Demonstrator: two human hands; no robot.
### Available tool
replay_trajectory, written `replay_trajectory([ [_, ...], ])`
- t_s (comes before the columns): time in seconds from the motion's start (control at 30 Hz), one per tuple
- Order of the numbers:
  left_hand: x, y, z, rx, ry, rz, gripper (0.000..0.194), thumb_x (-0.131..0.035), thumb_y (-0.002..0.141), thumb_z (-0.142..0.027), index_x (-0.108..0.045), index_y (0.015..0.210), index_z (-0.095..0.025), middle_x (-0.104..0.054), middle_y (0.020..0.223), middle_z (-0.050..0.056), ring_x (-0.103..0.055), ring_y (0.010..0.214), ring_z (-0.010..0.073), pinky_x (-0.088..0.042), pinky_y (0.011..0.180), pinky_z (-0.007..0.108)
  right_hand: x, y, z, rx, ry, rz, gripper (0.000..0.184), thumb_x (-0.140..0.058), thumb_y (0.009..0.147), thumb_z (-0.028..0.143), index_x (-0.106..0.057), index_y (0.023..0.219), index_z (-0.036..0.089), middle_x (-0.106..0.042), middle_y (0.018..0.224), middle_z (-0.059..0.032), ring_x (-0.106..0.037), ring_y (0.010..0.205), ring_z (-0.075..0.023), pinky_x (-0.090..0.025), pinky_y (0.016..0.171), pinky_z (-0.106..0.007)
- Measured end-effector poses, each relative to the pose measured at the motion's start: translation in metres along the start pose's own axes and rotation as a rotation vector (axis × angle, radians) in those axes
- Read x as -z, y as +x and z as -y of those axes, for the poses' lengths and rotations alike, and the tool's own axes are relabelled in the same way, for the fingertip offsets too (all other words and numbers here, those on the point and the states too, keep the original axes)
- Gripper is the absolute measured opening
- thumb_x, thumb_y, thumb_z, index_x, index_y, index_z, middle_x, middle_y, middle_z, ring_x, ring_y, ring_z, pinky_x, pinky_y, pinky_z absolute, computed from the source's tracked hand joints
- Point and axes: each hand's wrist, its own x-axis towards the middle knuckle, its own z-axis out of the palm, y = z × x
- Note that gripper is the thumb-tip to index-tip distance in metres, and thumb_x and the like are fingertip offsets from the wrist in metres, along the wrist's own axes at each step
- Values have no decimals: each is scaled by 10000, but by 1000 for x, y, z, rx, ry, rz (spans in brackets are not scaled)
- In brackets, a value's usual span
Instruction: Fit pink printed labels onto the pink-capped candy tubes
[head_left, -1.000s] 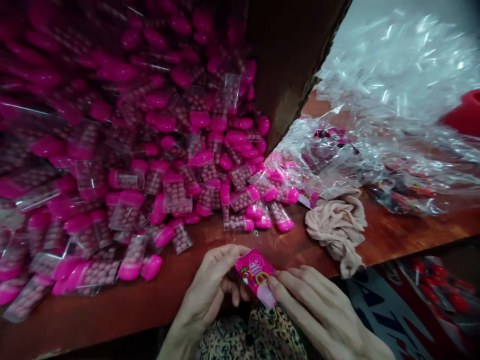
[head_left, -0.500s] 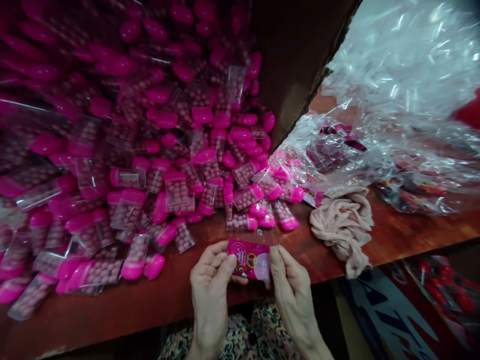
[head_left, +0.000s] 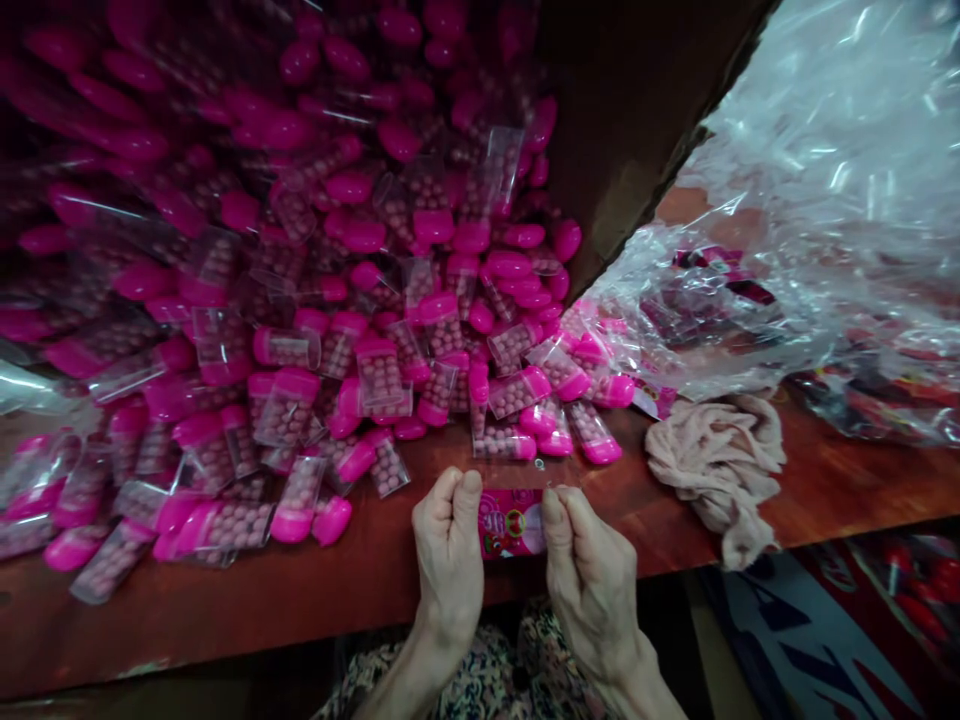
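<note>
Between my two hands, near the table's front edge, is a small magenta printed wrapper [head_left: 512, 522], flat and facing up. My left hand [head_left: 450, 555] is closed in a pinch on its left end, thumb on top. On the other end, my right hand [head_left: 589, 550] pinches with thumb and curled fingers. Just beyond the hands lie small clear containers of pink balls with bright pink caps [head_left: 379, 375], heaped together. One such container [head_left: 592, 432] rests a little past my right hand, apart from it.
The heap of pink-capped containers fills the left and back. A dark cardboard flap [head_left: 637, 130] slants down behind it. To the right lie a crumpled beige cloth [head_left: 716, 460] and clear plastic film [head_left: 840, 220]. The reddish wooden table [head_left: 300, 600] ends just before my body.
My left hand has turned from lying under and along the wrapper to a closed fist-like pinch on its end. The whole view has shifted, moving everything slightly right.
</note>
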Motion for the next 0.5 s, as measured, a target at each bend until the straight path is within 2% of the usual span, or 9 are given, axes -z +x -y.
replay_trajectory([
  [0.17,-1,-3,1,38,-54,-58,480,-472,812,-616,-439,586,-194,-376,553,-44,-332,512,102,-313,476,223,-1,4,6,15,-44,-27,272,-365,954,127,-414,699,208,-401,535,64,-398,397,-67,-322,414,-176],
  [0.27,-5,0,2,66,-152,-82,505,-516,776,-633,-446,548,-188,-385,521,-43,-328,491,95,-304,466,226,-4,0,17,102,-72,-46,272,-333,967,142,-449,730,210,-443,537,46,-436,415,-87,-339,435,-204],
  [0.4,-13,0,1,210,-396,-86,524,-619,706,-614,-374,488,-205,-327,465,-61,-277,447,81,-261,410,224,-18,2,24,310,-75,42,347,-350,977,227,-443,642,233,-470,488,34,-466,438,-112,-346,449,-238],
  [0.47,-14,-3,-3,241,-439,-128,502,-613,720,-598,-377,513,-206,-316,481,-69,-269,443,76,-267,404,218,-24,10,19,333,-99,90,334,-356,974,201,-461,657,220,-517,534,15,-476,449,-110,-336,441,-243],
  [0.5,-14,-5,-5,235,-438,-147,482,-609,732,-584,-397,530,-201,-328,495,-68,-282,449,75,-281,411,214,-26,14,16,329,-115,95,344,-348,978,192,-454,652,215,-492,518,21,-438,418,-105,-300,413,-250],
])
